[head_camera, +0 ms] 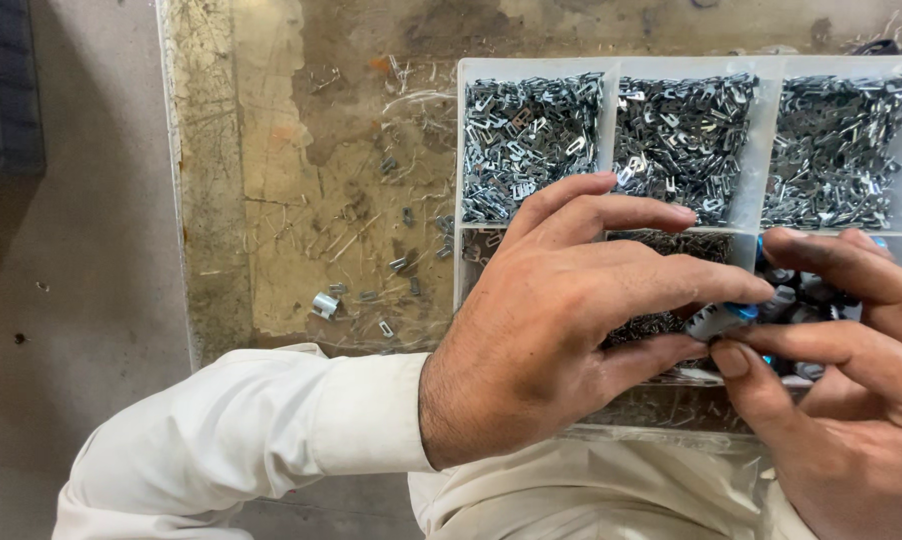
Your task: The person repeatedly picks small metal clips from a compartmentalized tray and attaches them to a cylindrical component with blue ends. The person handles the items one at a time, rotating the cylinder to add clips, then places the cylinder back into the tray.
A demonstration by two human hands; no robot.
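Observation:
My left hand [561, 320] reaches over the front of a clear plastic compartment tray [611, 68] and pinches a small silver-and-blue part [723, 318] between thumb and fingers. My right hand [851, 400] comes in from the lower right and its thumb and fingers touch the same small part. The three far compartments hold heaps of small metal clips [683, 140]. A near compartment under my hands holds more clips, and the one at the right holds dark and blue pieces [806, 290], partly hidden.
The tray stands on a worn, scratched tabletop [301, 200] under clear sheeting. Several loose metal clips [401, 265] and one small metal sleeve [324, 305] lie left of the tray. The table's left edge borders a grey floor [71, 280].

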